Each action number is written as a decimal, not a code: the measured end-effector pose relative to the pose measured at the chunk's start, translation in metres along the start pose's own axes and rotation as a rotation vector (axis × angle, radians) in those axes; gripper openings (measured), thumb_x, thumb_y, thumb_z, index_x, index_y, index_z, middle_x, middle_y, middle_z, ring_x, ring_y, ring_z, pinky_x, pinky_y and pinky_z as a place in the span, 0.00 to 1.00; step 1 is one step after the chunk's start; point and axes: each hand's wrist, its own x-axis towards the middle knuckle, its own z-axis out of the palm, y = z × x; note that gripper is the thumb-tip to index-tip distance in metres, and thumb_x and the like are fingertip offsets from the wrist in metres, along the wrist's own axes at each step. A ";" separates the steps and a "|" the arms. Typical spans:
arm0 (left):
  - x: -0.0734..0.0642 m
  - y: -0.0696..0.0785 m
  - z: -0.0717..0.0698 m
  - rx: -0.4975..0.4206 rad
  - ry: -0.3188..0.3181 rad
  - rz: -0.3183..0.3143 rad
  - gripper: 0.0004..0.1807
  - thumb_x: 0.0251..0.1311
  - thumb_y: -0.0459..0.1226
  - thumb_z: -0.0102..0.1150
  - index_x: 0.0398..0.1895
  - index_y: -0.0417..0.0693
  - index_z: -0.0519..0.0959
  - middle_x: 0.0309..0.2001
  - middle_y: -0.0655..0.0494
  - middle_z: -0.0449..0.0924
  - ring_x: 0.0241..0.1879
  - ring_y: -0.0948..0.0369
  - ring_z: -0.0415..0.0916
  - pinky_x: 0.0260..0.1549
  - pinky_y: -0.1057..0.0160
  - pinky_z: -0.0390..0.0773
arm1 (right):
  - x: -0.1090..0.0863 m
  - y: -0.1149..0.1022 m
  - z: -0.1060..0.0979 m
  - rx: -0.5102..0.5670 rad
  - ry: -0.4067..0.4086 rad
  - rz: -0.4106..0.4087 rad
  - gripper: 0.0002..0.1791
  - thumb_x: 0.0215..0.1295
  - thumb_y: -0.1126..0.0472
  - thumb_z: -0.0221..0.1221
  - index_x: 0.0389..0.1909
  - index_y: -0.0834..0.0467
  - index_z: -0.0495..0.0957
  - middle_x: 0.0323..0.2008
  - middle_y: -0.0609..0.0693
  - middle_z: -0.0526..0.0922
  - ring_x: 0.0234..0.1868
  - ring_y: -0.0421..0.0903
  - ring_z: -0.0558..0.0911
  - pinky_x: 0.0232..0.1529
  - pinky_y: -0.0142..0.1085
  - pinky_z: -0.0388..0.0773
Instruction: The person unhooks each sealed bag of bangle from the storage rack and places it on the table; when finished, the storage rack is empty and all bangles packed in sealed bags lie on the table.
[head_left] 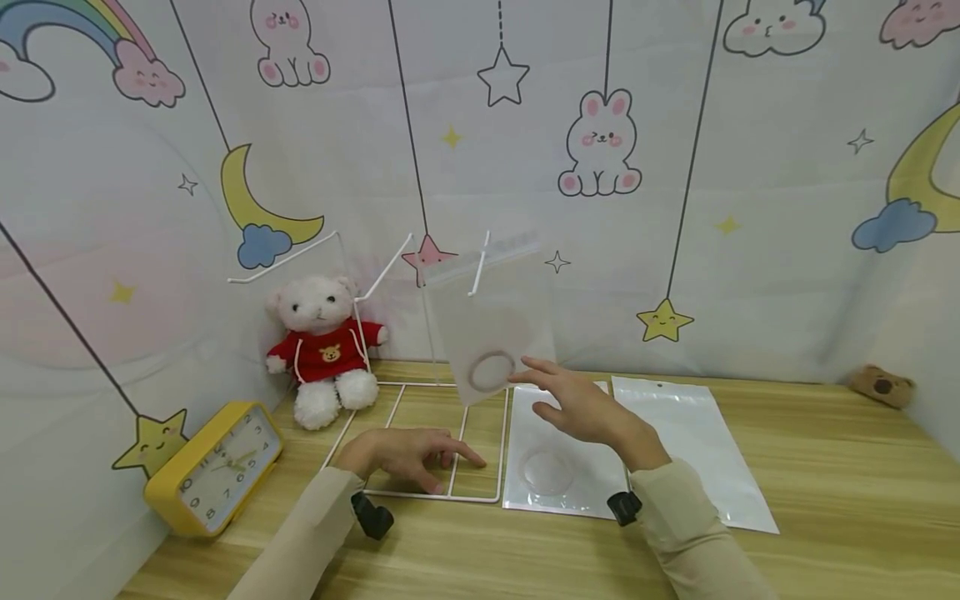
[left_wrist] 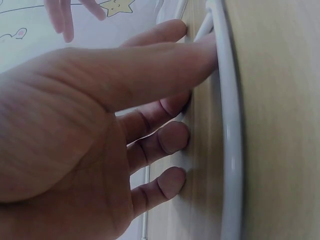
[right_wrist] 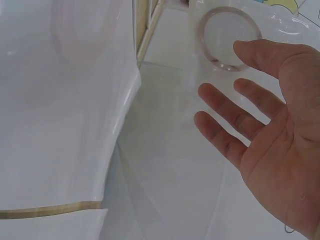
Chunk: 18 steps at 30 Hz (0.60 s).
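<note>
A clear zip bag [head_left: 487, 321] holding a round bangle [right_wrist: 202, 37] hangs from the right hook [head_left: 478, 265] of a white wire rack [head_left: 420, 497]. My right hand [head_left: 577, 408] is beside the bag's lower right, fingers extended and fingertips close to the bangle; in the right wrist view the thumb overlaps the ring. My left hand [head_left: 412, 454] rests low over the rack's base, fingers loosely bent, with fingertips at the tabletop between the wires. In the left wrist view the thumb lies against the front bar [left_wrist: 230, 135]. Neither hand grips anything.
Two flat white pouches [head_left: 675, 450] lie right of the rack; the nearer-left one [head_left: 570, 502] shows a round ring shape. At left stand a yellow alarm clock [head_left: 213, 471] and a white teddy bear [head_left: 318, 350] in red. A brown plush piece [head_left: 883, 385] lies far right.
</note>
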 end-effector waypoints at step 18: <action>-0.001 -0.002 0.000 0.033 0.003 0.036 0.30 0.61 0.36 0.68 0.68 0.49 0.72 0.47 0.54 0.73 0.48 0.57 0.70 0.51 0.61 0.70 | 0.009 0.026 -0.012 0.059 0.065 0.069 0.24 0.70 0.68 0.57 0.66 0.55 0.74 0.75 0.68 0.52 0.54 0.60 0.81 0.50 0.56 0.77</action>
